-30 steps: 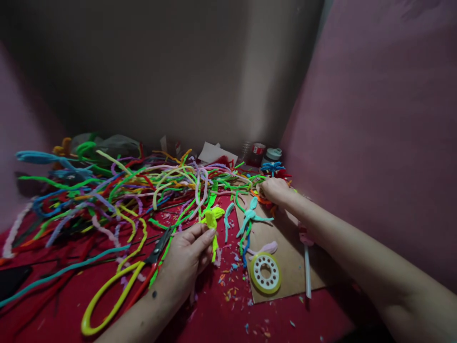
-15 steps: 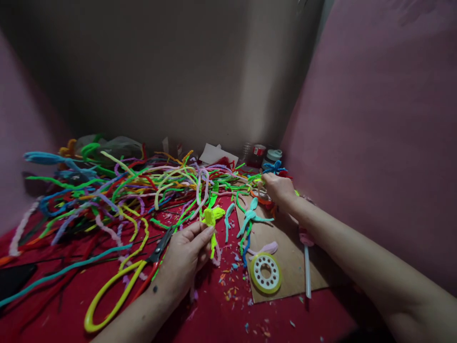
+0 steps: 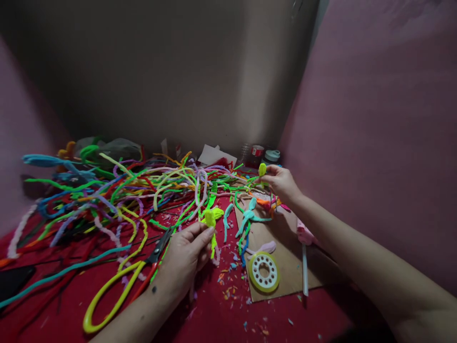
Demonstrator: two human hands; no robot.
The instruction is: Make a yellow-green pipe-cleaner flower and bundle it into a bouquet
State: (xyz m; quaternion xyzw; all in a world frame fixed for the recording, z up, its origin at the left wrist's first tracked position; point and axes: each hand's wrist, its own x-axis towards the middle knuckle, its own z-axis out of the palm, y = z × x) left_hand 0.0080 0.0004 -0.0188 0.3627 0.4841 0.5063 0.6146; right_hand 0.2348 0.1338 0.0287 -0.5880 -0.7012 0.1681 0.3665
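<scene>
My left hand point(image 3: 187, 250) is closed, pinching a bright yellow-green fuzzy piece point(image 3: 209, 218) with looped ends, near the centre. Farther back on the right, my right hand point(image 3: 282, 182) pinches a small yellow-green looped piece point(image 3: 263, 169) between thumb and fingers, above the far end of a cardboard sheet point(image 3: 285, 257). A turquoise fuzzy piece point(image 3: 252, 209) lies between the hands on the cardboard. Just left of my left hand are scissors with yellow and red handles point(image 3: 93, 305), partly hidden behind that hand and forearm.
A tangle of coloured fuzzy stems point(image 3: 139, 183) spreads over the red surface point(image 3: 210, 314). A tape roll point(image 3: 264, 272) and a glue gun point(image 3: 304, 233) lie at the right. Jars point(image 3: 257, 153) stand at the back, and a dark object point(image 3: 16, 282) lies far left.
My right hand has lifted slightly, and the small yellow-green piece in its fingers now shows clearly. My left hand has stayed almost still with its piece.
</scene>
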